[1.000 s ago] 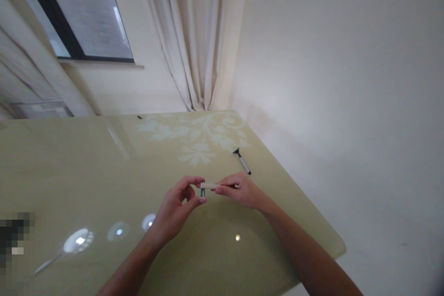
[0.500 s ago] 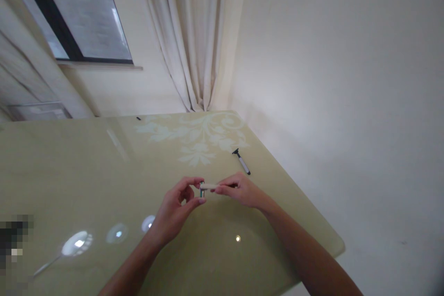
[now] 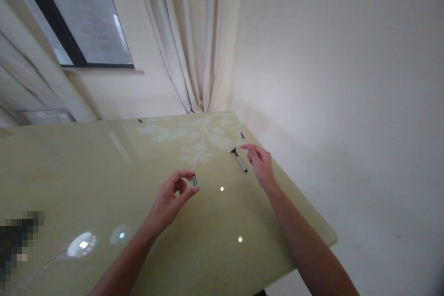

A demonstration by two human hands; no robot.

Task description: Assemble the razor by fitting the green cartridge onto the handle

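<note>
Head view: the left hand [image 3: 173,194] had a little green piece [image 3: 194,180] pinched between thumb and fingertip, roughly upright, just below the middle of the frame and clear of the worktop [image 3: 194,249]. The right hand [image 3: 260,164] was right of center with its fingers partly curled; couldn't tell if it was gripping anything. Its fingertips were just beside the head of a razor [image 3: 239,160], and near a dark strip [image 3: 242,135] slightly higher up. Another dark bit [image 3: 140,120] lay by the far edge, left of center.

My read: a hold-and-reach step, left holding, right over by the small stuff. Next move probably called for a light fingertip pinch without bumping the razor. As for containers, I couldn't spot any, so no contents to report.
</note>
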